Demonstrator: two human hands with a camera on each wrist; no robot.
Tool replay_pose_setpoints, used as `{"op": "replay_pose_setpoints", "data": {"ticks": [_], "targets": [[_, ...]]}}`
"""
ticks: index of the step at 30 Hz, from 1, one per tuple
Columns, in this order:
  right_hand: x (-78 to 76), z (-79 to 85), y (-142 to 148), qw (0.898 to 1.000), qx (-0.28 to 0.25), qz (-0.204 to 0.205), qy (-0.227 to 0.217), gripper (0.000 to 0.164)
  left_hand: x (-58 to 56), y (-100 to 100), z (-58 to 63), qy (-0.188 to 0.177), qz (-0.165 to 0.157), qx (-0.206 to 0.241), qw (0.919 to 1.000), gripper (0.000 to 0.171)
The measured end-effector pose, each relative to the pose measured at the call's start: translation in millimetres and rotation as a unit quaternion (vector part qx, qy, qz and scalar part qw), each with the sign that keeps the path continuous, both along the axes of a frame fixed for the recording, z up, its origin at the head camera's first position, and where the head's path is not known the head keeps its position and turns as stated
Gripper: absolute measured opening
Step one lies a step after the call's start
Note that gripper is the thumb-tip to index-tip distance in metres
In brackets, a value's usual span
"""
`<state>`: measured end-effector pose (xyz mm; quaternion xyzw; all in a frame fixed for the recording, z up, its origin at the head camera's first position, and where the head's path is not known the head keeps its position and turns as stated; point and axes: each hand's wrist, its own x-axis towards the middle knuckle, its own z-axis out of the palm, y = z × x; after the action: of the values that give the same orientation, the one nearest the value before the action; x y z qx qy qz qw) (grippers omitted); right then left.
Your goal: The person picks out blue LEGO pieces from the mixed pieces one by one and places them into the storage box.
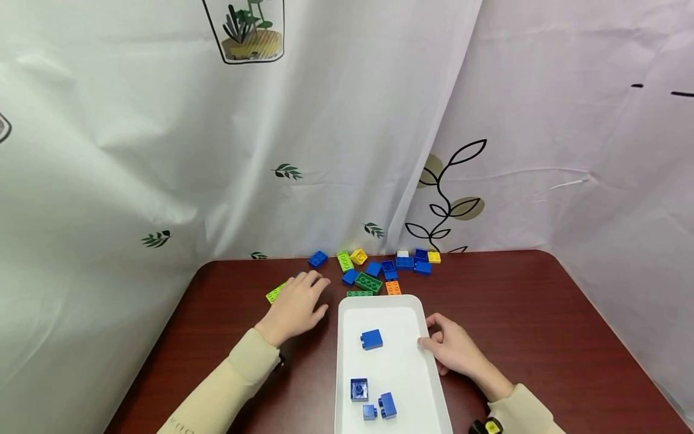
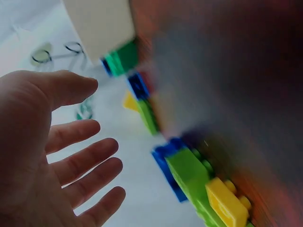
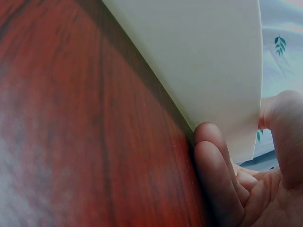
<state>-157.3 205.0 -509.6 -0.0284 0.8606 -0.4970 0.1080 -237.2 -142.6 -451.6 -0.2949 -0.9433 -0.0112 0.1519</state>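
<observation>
A white tray point(image 1: 398, 319) lies on the table with several blue bricks in it, one blue brick point(image 1: 371, 339) toward its far end. My right hand point(image 1: 452, 346) grips the tray's right rim, thumb over the edge and fingers along the outer wall point(image 3: 208, 71). My left hand point(image 1: 297, 304) hovers left of the tray, fingers loosely spread and nothing in them. Just past it lies a light green brick point(image 1: 275, 293), partly covered by the hand in the head view. The left wrist view shows a yellow brick point(image 2: 226, 201) beside a light green brick point(image 2: 189, 175).
Along the table's far edge lie loose bricks: a dark green brick point(image 1: 368, 283), an orange brick point(image 1: 393, 287), a yellow brick point(image 1: 358, 257) and several blue ones. A printed white curtain point(image 1: 347, 120) hangs right behind the dark red table point(image 1: 504, 295).
</observation>
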Motion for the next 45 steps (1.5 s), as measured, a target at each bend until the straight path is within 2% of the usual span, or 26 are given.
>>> {"op": "replay_pose_setpoints", "data": {"ticks": [4,10,15,23,28,34,39,45], "targets": [[-0.2,-0.3,1,1.000,0.003,0.002,-0.003,0.037,-19.9,-6,-4.2,0.002,0.025,-0.013,0.9996,0.046],[-0.3,-0.3,1,1.000,0.000,0.003,-0.005,0.038,-39.3,-10,-7.9,0.001,0.051,-0.038,0.9980,0.043],[-0.1,0.7,1,1.000,-0.003,0.004,-0.006,0.038,-48.4,-15,-11.1,-0.011,0.066,-0.054,0.9963,0.040],[-0.2,0.7,1,1.000,-0.001,0.001,-0.003,0.037,-54.3,-17,-17.2,-0.017,0.054,-0.053,0.9970,0.032],[-0.6,-0.4,1,1.000,0.000,0.005,-0.002,0.037,-53.1,-18,-19.3,-0.014,0.044,-0.041,0.9981,0.026],[-1.1,-0.3,1,1.000,0.000,0.007,-0.001,0.037,-44.9,-13,-14.8,0.016,0.029,-0.028,0.9991,0.025],[-1.0,0.5,1,1.000,0.002,0.007,-0.001,0.037,-30.8,-4,-7.6,0.038,0.006,-0.025,0.9989,0.027],[-0.8,1.3,0,1.000,0.002,0.005,-0.005,0.037,-4.3,14,6.8,0.055,-0.030,-0.017,0.9979,0.030]]}}
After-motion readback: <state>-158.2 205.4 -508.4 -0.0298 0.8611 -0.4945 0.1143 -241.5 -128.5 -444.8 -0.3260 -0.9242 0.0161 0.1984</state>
